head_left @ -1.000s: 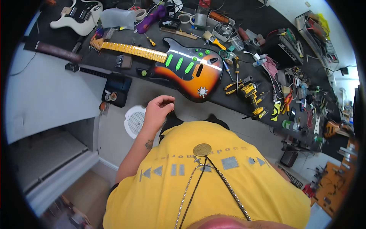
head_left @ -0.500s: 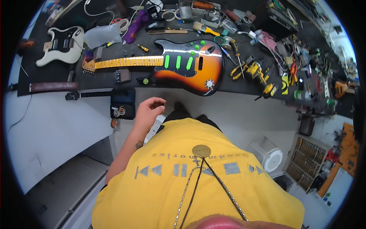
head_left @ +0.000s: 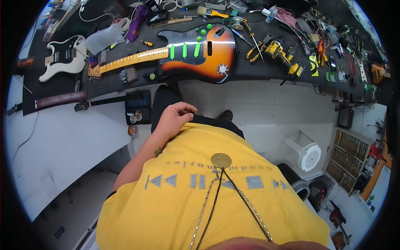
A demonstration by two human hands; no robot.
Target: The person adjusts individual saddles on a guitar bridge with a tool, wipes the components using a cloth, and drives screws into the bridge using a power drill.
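Note:
My left hand point(head_left: 176, 119) hangs over my dark-trousered lap at the top of my yellow shirt point(head_left: 212, 204), fingers loosely curled and apart, with nothing visible in them. Beyond it, on the dark workbench's front edge point(head_left: 262, 76), lies a sunburst electric guitar point(head_left: 183, 66) with black pickguard, green pickup covers and knobs, and a maple neck point(head_left: 131, 59) pointing left. A small grey block point(head_left: 128, 76) lies under the neck. My right hand is out of view.
A white guitar body point(head_left: 62, 62) is at left, a yellow cordless drill point(head_left: 277, 53) with tools and clutter at right. A black case point(head_left: 138, 107) and another dark neck point(head_left: 104, 101) sit below the bench. A white stool point(head_left: 308, 156) and parts cabinet point(head_left: 350, 158) stand lower right.
My view has turned, bringing the stool and cabinet in and shifting the bench upward in the picture. My left leg has come forward toward the bench, with my left hand now over it.

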